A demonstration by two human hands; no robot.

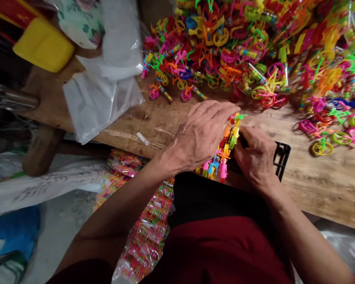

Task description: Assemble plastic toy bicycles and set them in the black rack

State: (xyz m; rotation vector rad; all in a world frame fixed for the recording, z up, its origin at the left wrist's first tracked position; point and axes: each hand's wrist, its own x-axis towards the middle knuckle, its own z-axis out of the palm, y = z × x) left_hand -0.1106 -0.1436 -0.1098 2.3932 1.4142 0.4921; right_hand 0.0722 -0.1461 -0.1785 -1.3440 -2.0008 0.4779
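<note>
My left hand (pixel 199 136) lies curved over a tight row of small coloured plastic toy bicycles (pixel 225 152), fingers pressed together along its left side. My right hand (pixel 256 156) presses against the row's other side, fingers curled. The row sits at the near edge of the wooden table (pixel 313 173), over a black plastic tray (pixel 281 157) that my right hand mostly hides.
A big heap of loose coloured toy bicycles (pixel 254 47) fills the table's far and right parts. Clear plastic bags (pixel 100 98) and a yellow block (pixel 44 45) lie at the left. Packed bags of toys (pixel 144 232) hang below the table edge by my lap.
</note>
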